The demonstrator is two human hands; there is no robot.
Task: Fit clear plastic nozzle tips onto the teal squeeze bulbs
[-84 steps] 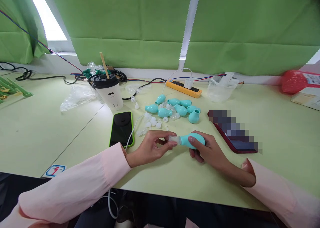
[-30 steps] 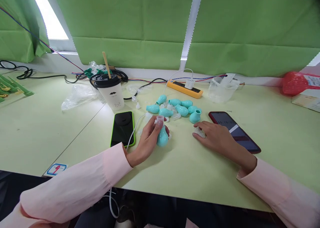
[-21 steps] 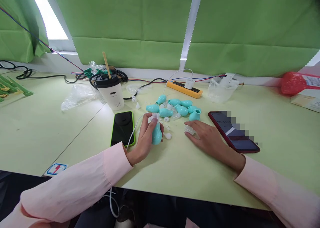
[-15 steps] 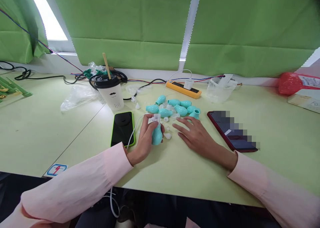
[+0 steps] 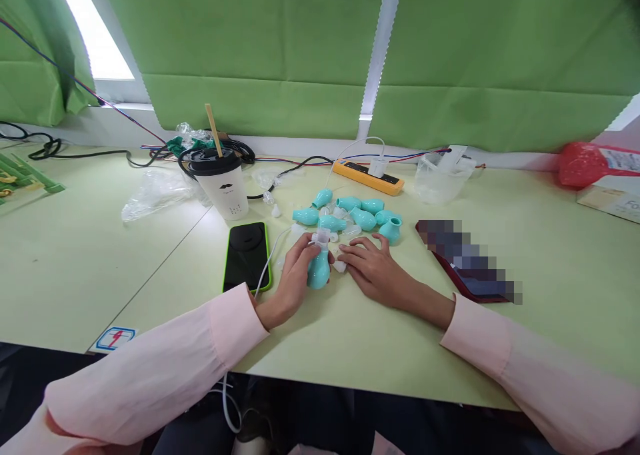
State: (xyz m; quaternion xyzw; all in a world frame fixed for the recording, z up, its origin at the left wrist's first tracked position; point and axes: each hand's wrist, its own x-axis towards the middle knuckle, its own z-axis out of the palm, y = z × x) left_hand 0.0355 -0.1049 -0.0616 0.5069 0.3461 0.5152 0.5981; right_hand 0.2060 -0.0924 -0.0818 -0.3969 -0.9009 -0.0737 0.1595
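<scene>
My left hand (image 5: 294, 275) is wrapped round a teal bulb (image 5: 319, 270) with a clear plastic fitting (image 5: 321, 237) at its top end. Just right of it, my right hand (image 5: 376, 268) rests low over the table, its fingertips at a small translucent piece (image 5: 340, 266); whether they grip it I cannot tell. Behind both hands lies a loose group of several teal bulbs (image 5: 363, 219), mixed with small clear and white plastic parts (image 5: 353, 230). One bulb (image 5: 391, 230) at the right of the group shows its open mouth.
A green-edged phone (image 5: 246, 256) lies left of my left hand, a dark red phone (image 5: 453, 275) on the right. Behind stand a lidded paper cup (image 5: 227, 192) with a straw, an orange power strip (image 5: 367, 177) and a clear tub (image 5: 440, 178). Plastic bags (image 5: 157, 192) lie at the left.
My right hand has moved left, closer to my left hand, and its fingertips have reached the small translucent piece. The held bulb has shifted slightly right.
</scene>
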